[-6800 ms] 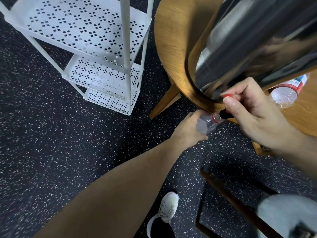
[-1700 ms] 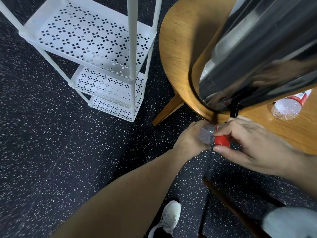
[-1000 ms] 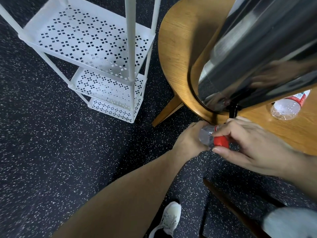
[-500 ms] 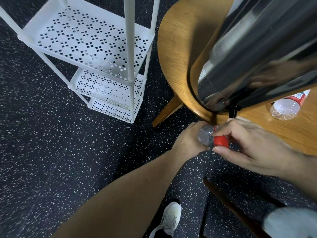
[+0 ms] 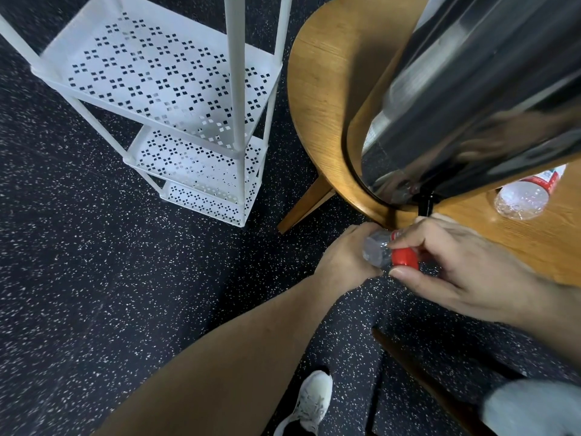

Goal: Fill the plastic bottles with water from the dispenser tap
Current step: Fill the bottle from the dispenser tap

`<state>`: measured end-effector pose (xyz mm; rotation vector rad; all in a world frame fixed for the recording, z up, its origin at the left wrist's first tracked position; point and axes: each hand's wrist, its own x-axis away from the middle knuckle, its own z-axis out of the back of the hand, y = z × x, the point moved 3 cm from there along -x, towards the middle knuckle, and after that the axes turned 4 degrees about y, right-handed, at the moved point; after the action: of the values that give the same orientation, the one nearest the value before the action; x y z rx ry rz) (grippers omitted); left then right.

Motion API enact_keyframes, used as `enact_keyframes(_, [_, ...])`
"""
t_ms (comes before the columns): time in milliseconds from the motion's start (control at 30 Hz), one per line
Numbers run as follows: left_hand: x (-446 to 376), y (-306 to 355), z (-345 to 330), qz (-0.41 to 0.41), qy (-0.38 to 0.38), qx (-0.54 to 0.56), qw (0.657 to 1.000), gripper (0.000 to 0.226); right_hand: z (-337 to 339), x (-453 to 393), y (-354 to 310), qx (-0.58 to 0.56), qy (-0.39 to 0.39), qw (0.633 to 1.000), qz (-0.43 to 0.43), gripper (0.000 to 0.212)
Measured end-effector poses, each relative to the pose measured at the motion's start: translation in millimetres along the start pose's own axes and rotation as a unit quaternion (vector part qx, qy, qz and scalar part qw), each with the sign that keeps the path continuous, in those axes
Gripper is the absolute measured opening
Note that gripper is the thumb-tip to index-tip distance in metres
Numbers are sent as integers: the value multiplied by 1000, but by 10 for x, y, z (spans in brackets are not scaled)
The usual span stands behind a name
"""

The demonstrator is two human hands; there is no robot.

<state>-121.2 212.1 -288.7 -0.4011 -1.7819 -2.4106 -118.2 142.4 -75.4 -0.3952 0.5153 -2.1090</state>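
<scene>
Left hand (image 5: 344,258) is gripping the clear plastic bottle (image 5: 375,253) just below the dispenser tap (image 5: 426,204), off the edge of the wooden table (image 5: 327,99). Right hand (image 5: 452,269) is pinching the red cap (image 5: 405,257) at the neck. Risk: cap going on crooked and leaking, or squeezing the thin bottle and spilling. A second bottle (image 5: 523,198) is lying on the table.

The left hand (image 5: 344,258) grips a clear plastic bottle (image 5: 375,253) just below the edge of the round wooden table (image 5: 323,89), while the right hand (image 5: 456,269) pinches its red cap (image 5: 405,257). Above them the steel dispenser (image 5: 471,89) stands on the table, its black tap (image 5: 425,206) over the hands. A second bottle (image 5: 523,196) lies on the table; a white rack (image 5: 176,99) stands on the speckled floor (image 5: 94,278).
</scene>
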Motion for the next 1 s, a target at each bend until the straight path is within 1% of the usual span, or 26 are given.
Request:
enact_keyframes(167, [-9, -9, -5, 7, 0, -2, 1000, 39, -3, -3, -4, -10, 2, 1000, 2, 39])
enact_keyframes(567, [19, 23, 26, 11, 3, -5, 1000, 46, -3, -8, 12, -14, 4, 1000, 6, 37])
enact_keyframes(700, [27, 34, 33, 5, 7, -2, 1000, 45, 4, -7, 6, -8, 5, 1000, 10, 38])
enact_keyframes(900, [17, 9, 19, -5, 4, 6, 1000, 44, 1, -1, 14, 7, 27, 999, 19, 38])
enact_keyframes(1000, [15, 10, 23, -8, 4, 3, 1000, 40, 5, 1, 14, 10, 24, 999, 19, 39])
